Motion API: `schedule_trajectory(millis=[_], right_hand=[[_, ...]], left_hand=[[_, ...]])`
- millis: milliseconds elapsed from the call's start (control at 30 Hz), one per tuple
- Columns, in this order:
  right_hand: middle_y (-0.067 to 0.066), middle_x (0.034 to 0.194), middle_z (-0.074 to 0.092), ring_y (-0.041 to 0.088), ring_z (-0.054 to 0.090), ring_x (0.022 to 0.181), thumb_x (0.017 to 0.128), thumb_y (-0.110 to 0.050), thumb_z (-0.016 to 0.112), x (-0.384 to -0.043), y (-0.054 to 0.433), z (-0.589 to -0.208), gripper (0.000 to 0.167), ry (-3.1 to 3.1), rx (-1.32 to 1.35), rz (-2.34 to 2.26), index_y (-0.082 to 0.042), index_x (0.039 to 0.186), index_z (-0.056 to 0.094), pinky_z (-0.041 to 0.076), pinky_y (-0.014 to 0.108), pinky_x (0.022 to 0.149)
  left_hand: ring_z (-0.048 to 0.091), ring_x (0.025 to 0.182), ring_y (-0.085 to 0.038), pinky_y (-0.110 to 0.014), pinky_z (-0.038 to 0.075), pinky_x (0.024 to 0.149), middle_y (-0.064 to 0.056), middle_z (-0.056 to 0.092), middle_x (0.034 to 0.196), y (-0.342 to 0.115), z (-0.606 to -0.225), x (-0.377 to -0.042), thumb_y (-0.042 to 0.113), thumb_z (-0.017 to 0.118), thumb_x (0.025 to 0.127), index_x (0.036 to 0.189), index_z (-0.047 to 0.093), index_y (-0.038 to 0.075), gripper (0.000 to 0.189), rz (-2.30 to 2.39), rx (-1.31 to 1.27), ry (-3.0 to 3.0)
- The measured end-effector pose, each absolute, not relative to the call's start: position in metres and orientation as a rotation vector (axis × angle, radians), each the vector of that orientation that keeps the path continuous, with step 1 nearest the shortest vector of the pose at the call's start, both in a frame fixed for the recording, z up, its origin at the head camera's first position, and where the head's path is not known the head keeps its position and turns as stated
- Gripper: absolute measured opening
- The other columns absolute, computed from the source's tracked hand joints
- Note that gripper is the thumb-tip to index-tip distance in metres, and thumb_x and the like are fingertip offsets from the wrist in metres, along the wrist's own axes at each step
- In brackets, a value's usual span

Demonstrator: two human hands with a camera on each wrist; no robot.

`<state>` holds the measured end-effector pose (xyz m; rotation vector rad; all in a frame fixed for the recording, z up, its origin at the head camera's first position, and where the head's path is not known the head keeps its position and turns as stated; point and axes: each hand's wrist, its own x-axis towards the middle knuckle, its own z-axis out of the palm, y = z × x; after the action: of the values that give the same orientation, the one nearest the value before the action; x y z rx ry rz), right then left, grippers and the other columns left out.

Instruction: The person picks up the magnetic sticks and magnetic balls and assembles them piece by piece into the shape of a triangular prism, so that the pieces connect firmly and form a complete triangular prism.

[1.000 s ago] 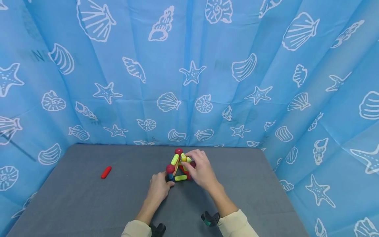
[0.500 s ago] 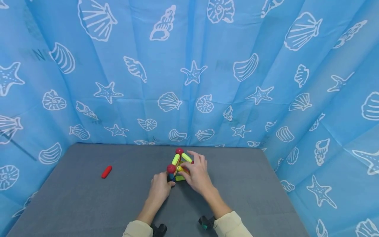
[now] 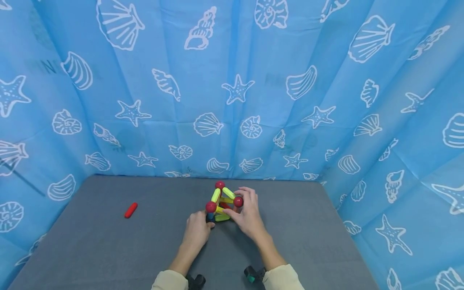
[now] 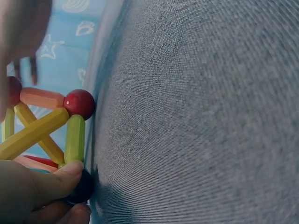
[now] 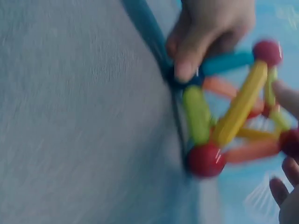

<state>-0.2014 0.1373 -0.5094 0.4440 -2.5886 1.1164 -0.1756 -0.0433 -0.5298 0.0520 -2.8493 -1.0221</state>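
Note:
A frame of magnetic sticks and balls stands on the table, with red balls (image 3: 220,185) at its upper corners. My left hand (image 3: 197,228) pinches the dark blue ball (image 4: 81,187) at its near lower left corner. A yellow stick (image 5: 240,103) slants across the near face between two red balls. Beside the right upper red ball (image 3: 238,201) is my right hand (image 3: 248,214), thumb and fingers spread around that corner with gaps showing in the right wrist view. Its thumb lies close to the yellow stick. Some rear parts are hidden behind the hands.
A loose red stick (image 3: 131,210) lies on the left of the grey cloth-covered table (image 3: 90,249). Behind the far edge hangs a blue curtain (image 3: 232,149) with white shells, folding round on the right.
My right hand brought the yellow stick down to the near face, then spread off it and moved slightly right. The left hand stays at the dark blue ball.

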Motion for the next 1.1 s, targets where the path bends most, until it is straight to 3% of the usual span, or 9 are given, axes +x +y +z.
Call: schedule_trajectory(millis=[133,233,333,467,600,767,900,1100], right_hand=[[0.003,0.118,0.058,0.018,0.056,0.107,0.081,-0.033,0.088,-0.209,0.155,-0.528,0.048,-2.662,0.341,1.4,-0.016,0.119,0.063,0.052,0.034,0.087],[0.002,0.109,0.062,0.018,0.059,0.102,0.083,-0.03,0.086,-0.212,0.162,-0.537,0.026,-2.743,0.404,1.456,-0.018,0.099,0.069,0.05,0.035,0.09],[0.003,0.107,0.063,0.019,0.059,0.1,0.086,-0.029,0.083,-0.215,0.164,-0.542,0.019,-2.784,0.478,1.438,-0.017,0.09,0.068,0.049,0.035,0.09],[0.003,0.106,0.063,0.018,0.06,0.101,0.089,-0.032,0.08,-0.218,0.163,-0.545,0.021,-2.813,0.51,1.391,-0.017,0.082,0.067,0.05,0.037,0.091],[0.002,0.111,0.064,0.019,0.061,0.106,0.09,-0.031,0.079,-0.217,0.164,-0.547,0.021,-2.814,0.487,1.423,-0.017,0.081,0.067,0.051,0.04,0.095],[0.003,0.114,0.064,0.02,0.061,0.107,0.09,-0.029,0.079,-0.216,0.165,-0.547,0.021,-2.797,0.466,1.448,-0.016,0.08,0.067,0.05,0.041,0.096],[0.003,0.114,0.063,0.021,0.06,0.108,0.091,-0.03,0.078,-0.215,0.164,-0.548,0.022,-2.797,0.466,1.441,-0.013,0.081,0.067,0.05,0.042,0.096],[0.001,0.112,0.062,0.02,0.059,0.108,0.09,-0.029,0.079,-0.214,0.164,-0.547,0.02,-2.788,0.437,1.49,-0.015,0.08,0.067,0.049,0.042,0.098]], left_hand=[[0.073,0.085,-0.027,-0.045,0.059,0.074,-0.012,0.074,0.09,-0.044,-0.528,-0.177,0.014,0.086,0.081,0.098,0.074,0.003,0.023,-1.035,0.081,-2.863],[0.073,0.086,-0.026,-0.045,0.059,0.076,-0.012,0.075,0.093,-0.045,-0.528,-0.179,0.016,0.087,0.081,0.1,0.074,0.003,0.027,-1.032,0.094,-2.882],[0.072,0.088,-0.025,-0.046,0.06,0.078,-0.012,0.075,0.096,-0.046,-0.528,-0.18,0.018,0.087,0.081,0.104,0.074,0.003,0.031,-1.041,0.09,-2.91],[0.072,0.104,-0.029,-0.05,0.058,0.088,-0.014,0.074,0.113,-0.059,-0.523,-0.178,0.02,0.086,0.082,0.119,0.072,0.002,0.044,-1.088,0.06,-2.964],[0.066,0.12,-0.034,-0.054,0.054,0.097,-0.015,0.068,0.132,-0.099,-0.51,-0.179,0.021,0.082,0.088,0.136,0.064,0.005,0.054,-1.137,0.058,-2.972],[0.056,0.127,-0.044,-0.062,0.046,0.101,-0.023,0.062,0.136,-0.177,-0.501,-0.181,0.018,0.074,0.094,0.139,0.06,0.004,0.049,-1.034,0.172,-2.86],[0.046,0.124,-0.051,-0.064,0.041,0.099,-0.031,0.054,0.136,-0.226,-0.507,-0.181,0.017,0.07,0.096,0.138,0.058,-0.001,0.047,-0.917,0.384,-2.787],[0.05,0.107,-0.049,-0.058,0.04,0.088,-0.035,0.059,0.117,-0.26,-0.521,-0.182,0.019,0.072,0.094,0.128,0.058,-0.013,0.049,-0.829,0.482,-2.836]])
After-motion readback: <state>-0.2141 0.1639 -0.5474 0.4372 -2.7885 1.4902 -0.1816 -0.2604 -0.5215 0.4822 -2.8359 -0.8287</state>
